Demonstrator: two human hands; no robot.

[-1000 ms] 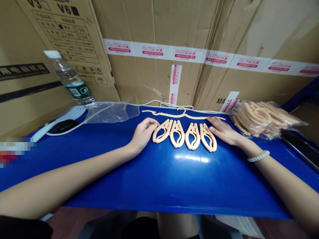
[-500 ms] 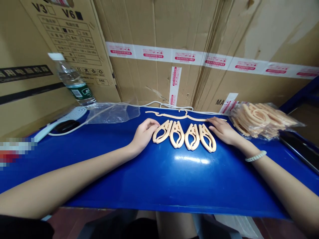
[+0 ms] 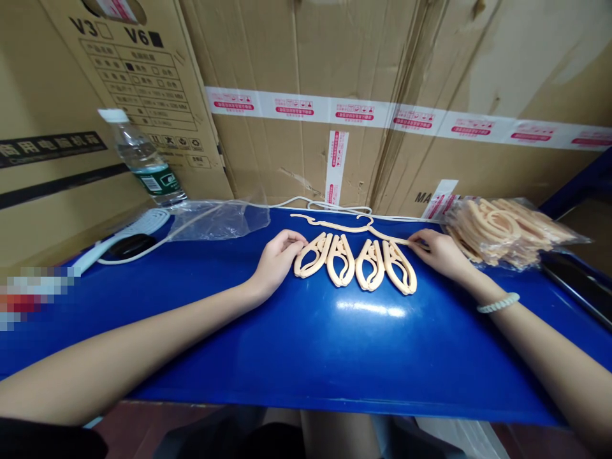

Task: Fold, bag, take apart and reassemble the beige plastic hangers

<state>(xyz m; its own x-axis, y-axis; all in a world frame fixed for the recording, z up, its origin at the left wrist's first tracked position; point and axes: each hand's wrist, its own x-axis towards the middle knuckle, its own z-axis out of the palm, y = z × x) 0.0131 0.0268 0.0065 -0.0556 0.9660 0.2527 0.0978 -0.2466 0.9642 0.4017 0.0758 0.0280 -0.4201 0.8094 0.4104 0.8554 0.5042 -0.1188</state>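
Observation:
Several peach plastic folding hangers (image 3: 369, 266) lie folded in a row on the blue table (image 3: 306, 357). Behind them an unfolded hanger (image 3: 342, 225) is stretched out, its hook pointing away from me. My right hand (image 3: 442, 254) pinches the right end of this unfolded hanger between thumb and fingers. At the row's left end, my left hand (image 3: 276, 264) rests on the table with its fingers curled, thumb and fingertips closed at the edge of the leftmost folded hanger (image 3: 310, 258).
A plastic bag of more folded hangers (image 3: 507, 229) lies at the right, near a dark flat object (image 3: 578, 287). A water bottle (image 3: 146, 159), a clear bag (image 3: 220, 220) and a white cable (image 3: 143, 254) are at the left. Cardboard boxes (image 3: 306, 44) wall the back.
My right hand has gone from lying over the unfolded hanger's right arm to pinching its end. That hanger has shifted right and tilted. My left hand has stayed in place.

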